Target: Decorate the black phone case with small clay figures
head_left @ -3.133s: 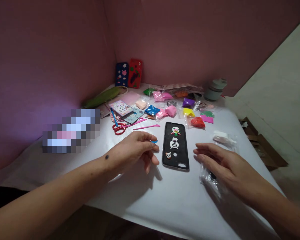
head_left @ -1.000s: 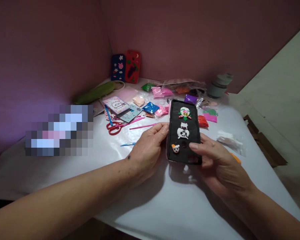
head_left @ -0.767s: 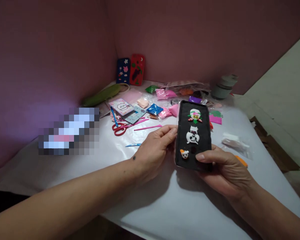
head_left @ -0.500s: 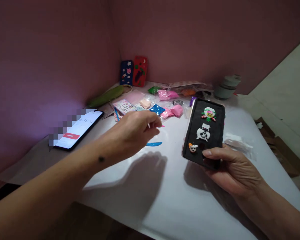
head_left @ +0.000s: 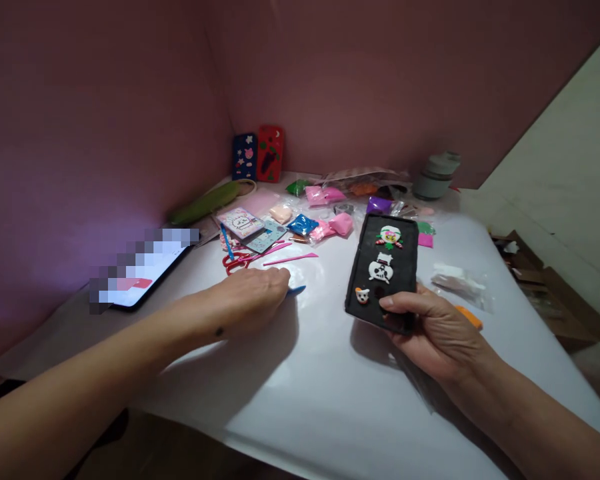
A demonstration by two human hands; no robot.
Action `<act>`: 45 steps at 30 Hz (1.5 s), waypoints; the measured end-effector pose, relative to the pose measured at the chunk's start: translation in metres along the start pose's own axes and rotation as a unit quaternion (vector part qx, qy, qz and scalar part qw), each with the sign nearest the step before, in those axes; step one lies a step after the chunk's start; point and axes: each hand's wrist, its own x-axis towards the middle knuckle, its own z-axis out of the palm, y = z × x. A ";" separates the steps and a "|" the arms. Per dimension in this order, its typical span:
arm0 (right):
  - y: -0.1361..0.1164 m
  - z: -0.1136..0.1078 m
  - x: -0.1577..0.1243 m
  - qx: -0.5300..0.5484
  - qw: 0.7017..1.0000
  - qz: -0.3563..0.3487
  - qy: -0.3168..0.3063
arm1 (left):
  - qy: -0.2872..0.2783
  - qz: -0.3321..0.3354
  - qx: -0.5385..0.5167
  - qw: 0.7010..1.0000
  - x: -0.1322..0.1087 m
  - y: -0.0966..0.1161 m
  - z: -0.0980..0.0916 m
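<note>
My right hand (head_left: 437, 330) grips a black phone case (head_left: 397, 267) near its lower end, thumb on the front, and holds it tilted above the table. White and coloured clay figures (head_left: 381, 268) run down its face. My left hand (head_left: 257, 297) is low over the tabletop, fingers curled down and closed on a blue clay modelling tool (head_left: 297, 291). Only the tip of this tool shows past the fingers. Just beyond the left hand lie a pink modelling tool (head_left: 293, 259) and red-handled scissors (head_left: 236, 262).
Packets of coloured clay (head_left: 303, 225) and small cards (head_left: 240, 222) lie at the back. Two decorated cases (head_left: 270, 153) lean on the wall. A lit phone (head_left: 153, 270) is at the left, a grey jar (head_left: 435, 177) back right. An orange piece (head_left: 470, 317) lies beyond my right wrist.
My left hand has come down from above the table onto the blue tool. My right hand still holds the case. The view has shifted slightly, so the scissors now show.
</note>
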 end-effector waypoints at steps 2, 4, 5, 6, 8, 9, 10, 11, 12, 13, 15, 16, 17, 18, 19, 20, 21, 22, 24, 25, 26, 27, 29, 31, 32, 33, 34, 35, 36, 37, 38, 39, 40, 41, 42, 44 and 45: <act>0.001 0.000 -0.001 0.016 0.999 0.022 0.018 | 0.037 -0.018 -0.011 0.999 0.000 0.002 0.000; 0.002 0.001 -0.001 0.032 0.998 0.040 0.034 | 0.078 -0.022 -0.041 0.996 0.000 0.001 -0.004; 0.002 0.002 -0.002 0.038 0.998 0.045 0.038 | 0.093 -0.017 -0.063 0.994 0.000 0.001 -0.009; 0.002 0.003 -0.002 0.043 0.997 0.050 0.042 | 0.104 -0.007 -0.095 0.990 0.000 0.000 -0.014; 0.003 0.005 -0.002 0.054 0.996 0.054 0.046 | 0.141 0.036 -0.187 0.972 -0.001 0.004 -0.026; 0.003 0.005 -0.002 0.059 0.996 0.054 0.048 | 0.199 0.080 -0.348 0.913 -0.002 0.008 -0.031; 0.004 0.006 -0.001 0.063 0.995 0.053 0.049 | 0.227 0.116 -0.473 0.843 -0.003 0.013 -0.035; 0.004 0.006 -0.001 0.066 0.995 0.052 0.051 | 0.228 0.136 -0.542 0.797 -0.004 0.020 -0.037; 0.004 0.007 0.000 0.067 0.995 0.052 0.052 | 0.220 0.154 -0.585 0.765 -0.004 0.026 -0.036; 0.005 0.006 0.000 0.068 0.995 0.053 0.051 | 0.217 0.175 -0.613 0.740 -0.004 0.033 -0.034; 0.005 0.005 0.001 0.067 0.995 0.058 0.052 | 0.205 0.157 -0.647 0.717 -0.002 0.042 -0.026; 0.006 0.004 0.001 0.067 0.995 0.060 0.052 | 0.193 0.150 -0.659 0.711 -0.001 0.044 -0.021; 0.006 0.003 0.001 0.068 0.994 0.063 0.052 | 0.177 0.143 -0.668 0.709 0.001 0.045 -0.016; 0.007 0.003 0.001 0.069 0.994 0.066 0.050 | 0.162 0.138 -0.674 0.708 0.003 0.045 -0.011; 0.007 0.002 0.001 0.069 0.994 0.070 0.047 | 0.148 0.135 -0.676 0.709 0.004 0.043 -0.007; 0.008 0.002 0.000 0.070 0.994 0.075 0.043 | 0.137 0.132 -0.676 0.712 0.005 0.041 -0.004; 0.009 0.002 0.000 0.072 0.993 0.082 0.038 | 0.130 0.128 -0.675 0.715 0.005 0.040 -0.002; 0.009 0.002 0.000 0.074 0.993 0.091 0.034 | 0.123 0.124 -0.674 0.718 0.005 0.038 -0.001; 0.010 0.003 0.000 0.078 0.991 0.104 0.029 | 0.114 0.116 -0.666 0.728 0.005 0.036 0.000; 0.011 0.003 0.000 0.081 0.991 0.107 0.028 | 0.113 0.115 -0.660 0.734 0.004 0.036 0.000; 0.011 0.004 0.000 0.083 0.990 0.108 0.028 | 0.116 0.116 -0.650 0.742 0.003 0.036 -0.001; 0.011 0.004 0.000 0.085 0.990 0.108 0.027 | 0.124 0.117 -0.636 0.752 0.002 0.037 -0.001; 0.012 0.005 0.001 0.086 0.990 0.105 0.029 | 0.145 0.124 -0.597 0.779 0.001 0.038 -0.001; 0.012 0.005 0.001 0.082 0.991 0.107 0.027 | 0.163 0.132 -0.552 0.807 0.002 0.039 0.000; 0.012 0.004 0.001 0.080 0.991 0.109 0.024 | 0.171 0.136 -0.529 0.820 0.002 0.039 0.000; 0.013 0.004 0.001 0.078 0.991 0.110 0.018 | 0.177 0.143 -0.506 0.832 0.003 0.038 0.001; 0.013 0.004 0.001 0.077 0.991 0.111 0.014 | 0.180 0.153 -0.486 0.842 0.003 0.038 0.001; 0.013 0.004 0.001 0.078 0.991 0.108 0.010 | 0.183 0.160 -0.466 0.850 0.004 0.037 0.002; 0.013 0.004 0.001 0.079 0.991 0.104 0.008 | 0.188 0.167 -0.450 0.857 0.004 0.037 0.002; 0.013 0.003 0.001 0.080 0.992 0.100 0.007 | 0.196 0.171 -0.435 0.862 0.004 0.036 0.003; 0.014 0.003 0.001 0.082 0.992 0.097 0.008 | 0.205 0.174 -0.421 0.866 0.003 0.036 0.004; 0.014 0.003 0.001 0.084 0.992 0.097 0.008 | 0.214 0.180 -0.408 0.869 0.003 0.036 0.004; 0.014 0.003 0.001 0.086 0.992 0.097 0.009 | 0.224 0.183 -0.396 0.872 0.002 0.037 0.005; 0.014 0.003 0.001 0.087 0.991 0.098 0.008 | 0.231 0.187 -0.384 0.874 0.002 0.038 0.006; 0.014 0.003 0.001 0.087 0.991 0.098 0.007 | 0.236 0.192 -0.374 0.876 0.001 0.038 0.006; 0.015 0.002 0.000 0.086 0.992 0.095 0.001 | 0.247 0.193 -0.359 0.879 0.001 0.039 0.008; 0.015 0.002 0.000 0.085 0.992 0.094 -0.003 | 0.251 0.192 -0.352 0.881 0.002 0.039 0.009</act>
